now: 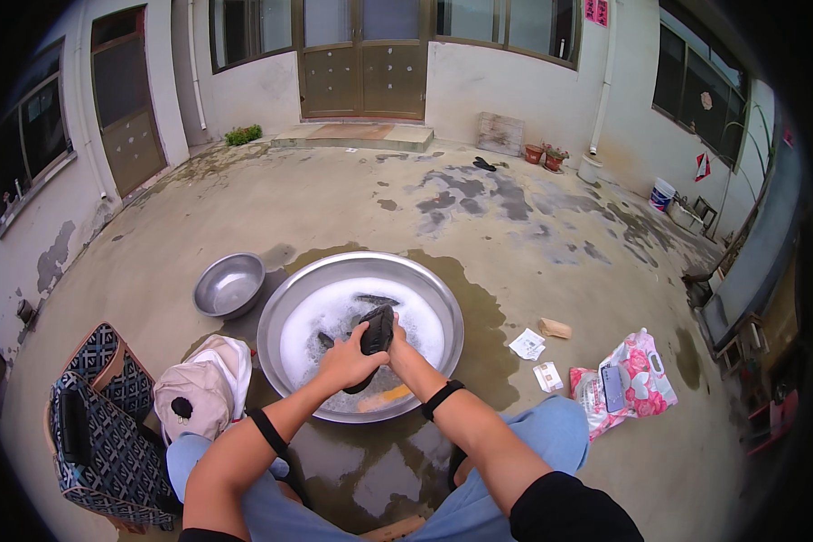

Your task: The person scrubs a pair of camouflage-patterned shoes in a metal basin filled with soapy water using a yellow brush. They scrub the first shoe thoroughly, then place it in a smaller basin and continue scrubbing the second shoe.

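Observation:
A large round metal basin (pixel 443 307) full of white suds sits on the wet concrete in front of me. Over its near half, my left hand (pixel 345 359) and my right hand (pixel 397 348) both grip a dark wet piece of cloth (pixel 376 331), holding it upright just above the foam. More dark fabric (pixel 375 299) pokes out of the suds behind it. Something orange (pixel 387 397) lies in the water near the basin's front rim. A black band is on each of my forearms.
A small empty metal bowl (pixel 229 285) stands left of the basin. A beige cap (pixel 203 388) and a patterned dark bag (pixel 99 425) lie at my left. At the right are a pink-and-white pouch (pixel 628 375), small paper packets (pixel 535 357) and a tan block (pixel 555 328).

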A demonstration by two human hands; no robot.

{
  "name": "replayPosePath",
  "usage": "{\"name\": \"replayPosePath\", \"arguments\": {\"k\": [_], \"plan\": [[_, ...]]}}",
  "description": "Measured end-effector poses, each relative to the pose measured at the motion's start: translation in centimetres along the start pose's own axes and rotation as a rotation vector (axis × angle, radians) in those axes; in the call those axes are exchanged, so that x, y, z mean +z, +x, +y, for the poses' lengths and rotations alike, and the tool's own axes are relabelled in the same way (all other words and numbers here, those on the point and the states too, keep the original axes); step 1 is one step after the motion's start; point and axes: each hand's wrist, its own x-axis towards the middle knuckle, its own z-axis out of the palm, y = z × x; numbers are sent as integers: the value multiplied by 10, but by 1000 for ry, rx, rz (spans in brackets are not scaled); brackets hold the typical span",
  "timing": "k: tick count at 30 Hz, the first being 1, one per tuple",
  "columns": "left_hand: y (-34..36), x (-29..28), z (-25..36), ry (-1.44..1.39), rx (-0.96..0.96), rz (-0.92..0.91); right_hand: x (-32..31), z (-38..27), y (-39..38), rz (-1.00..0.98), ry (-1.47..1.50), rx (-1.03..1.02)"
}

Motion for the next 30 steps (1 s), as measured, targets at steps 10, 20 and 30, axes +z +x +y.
{"name": "replayPosePath", "arguments": {"k": [10, 20, 30], "plan": [[3, 3, -9, -8, 8, 34, 4, -4, -1, -16, -77, 1], [5, -7, -18, -263, 23, -70, 9, -5, -13, 26, -42, 53], [42, -22, -72, -1030, -285, -129, 18, -30, -44, -83, -275, 295]]}}
